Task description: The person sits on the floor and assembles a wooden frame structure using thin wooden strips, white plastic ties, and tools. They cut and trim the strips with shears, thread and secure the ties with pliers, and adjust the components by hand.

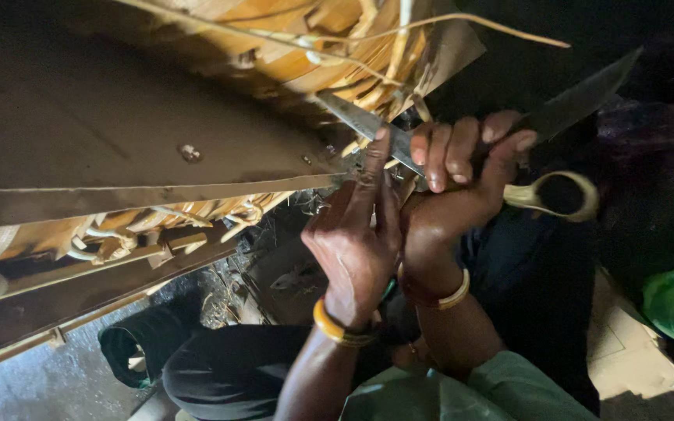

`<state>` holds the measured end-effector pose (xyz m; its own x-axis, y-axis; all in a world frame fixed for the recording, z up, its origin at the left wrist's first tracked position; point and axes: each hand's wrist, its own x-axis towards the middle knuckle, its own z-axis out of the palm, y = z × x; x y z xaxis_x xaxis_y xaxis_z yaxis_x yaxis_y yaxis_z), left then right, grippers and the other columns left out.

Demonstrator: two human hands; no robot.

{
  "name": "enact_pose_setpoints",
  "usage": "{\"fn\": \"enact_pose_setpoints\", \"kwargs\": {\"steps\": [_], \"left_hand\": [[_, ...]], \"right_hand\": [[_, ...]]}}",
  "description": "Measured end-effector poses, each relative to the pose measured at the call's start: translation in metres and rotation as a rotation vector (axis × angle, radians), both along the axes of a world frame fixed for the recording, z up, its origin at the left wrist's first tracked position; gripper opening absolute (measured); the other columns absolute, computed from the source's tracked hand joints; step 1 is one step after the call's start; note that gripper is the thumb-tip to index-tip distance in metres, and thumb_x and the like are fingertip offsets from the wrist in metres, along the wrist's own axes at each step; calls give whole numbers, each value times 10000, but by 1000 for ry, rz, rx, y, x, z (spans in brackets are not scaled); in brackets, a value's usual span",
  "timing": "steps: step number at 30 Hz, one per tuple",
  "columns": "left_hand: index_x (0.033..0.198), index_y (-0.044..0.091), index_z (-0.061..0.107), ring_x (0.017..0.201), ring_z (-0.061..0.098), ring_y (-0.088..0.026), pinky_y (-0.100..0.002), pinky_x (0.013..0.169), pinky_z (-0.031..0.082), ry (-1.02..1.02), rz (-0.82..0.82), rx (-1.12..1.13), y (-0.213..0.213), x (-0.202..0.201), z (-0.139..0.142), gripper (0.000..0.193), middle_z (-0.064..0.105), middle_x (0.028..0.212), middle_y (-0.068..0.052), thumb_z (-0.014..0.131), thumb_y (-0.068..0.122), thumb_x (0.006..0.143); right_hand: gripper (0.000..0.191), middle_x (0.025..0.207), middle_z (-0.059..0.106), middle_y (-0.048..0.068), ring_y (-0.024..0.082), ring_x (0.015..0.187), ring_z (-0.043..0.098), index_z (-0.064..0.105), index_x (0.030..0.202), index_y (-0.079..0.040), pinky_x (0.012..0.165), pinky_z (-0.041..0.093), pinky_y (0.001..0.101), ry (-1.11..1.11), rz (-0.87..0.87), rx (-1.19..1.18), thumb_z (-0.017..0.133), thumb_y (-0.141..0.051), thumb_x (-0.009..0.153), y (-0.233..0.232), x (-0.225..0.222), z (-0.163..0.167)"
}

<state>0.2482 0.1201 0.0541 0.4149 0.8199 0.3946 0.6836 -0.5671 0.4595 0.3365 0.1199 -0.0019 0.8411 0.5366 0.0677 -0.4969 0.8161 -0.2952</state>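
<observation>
the right hand (pixel 462 168) is clamped around the handle of a long knife (pixel 360 121), fingers curled tight, so the blade lies flat along the edge of the woven cane panel (pixel 337 47). the left hand (pixel 356 234) braces beside it, fingers together, forefinger extended onto the blade to steady it. the panel rests tilted on a dark wooden frame (pixel 118 132), its edge toward the person.
</observation>
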Motion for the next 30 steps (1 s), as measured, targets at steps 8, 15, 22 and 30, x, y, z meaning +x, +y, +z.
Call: {"fn": "enact_pose_setpoints", "kwargs": {"steps": [8, 15, 22, 30], "left_hand": [[1407, 201, 653, 557, 601, -184, -360, 543, 493, 194, -180, 30, 19, -37, 18, 466, 670, 789, -36, 745, 135, 956], [1483, 300, 581, 700, 657, -114, -299, 687, 555, -185, -167, -90, 21, -38, -3, 507, 675, 844, -3, 654, 110, 1019], [1494, 231, 577, 584, 552, -182, -364, 564, 482, 144, -124, 117, 20, -41, -15, 588, 610, 777, -17, 755, 146, 940], [1542, 221, 527, 659, 574, -183, -369, 596, 482, 89, -180, 290, 34, -45, -48, 610, 593, 815, -19, 769, 222, 982]], "right_hand": [[365, 610, 334, -38, 70, 499, 309, 461, 971, -125, 660, 376, 255, 74, -91, 36, 339, -387, 1193, 0, -34, 2], [331, 607, 346, -23, 74, 481, 326, 463, 1002, -125, 613, 371, 263, -121, -177, -39, 365, -396, 1164, 7, -38, 7], [367, 595, 344, -42, 61, 470, 333, 461, 969, -109, 598, 371, 241, 39, -76, 184, 336, -397, 1159, 17, -27, -17], [351, 628, 326, -38, 68, 494, 320, 474, 979, -121, 637, 376, 245, 70, -81, 230, 346, -405, 1140, 24, -29, -42]]}}
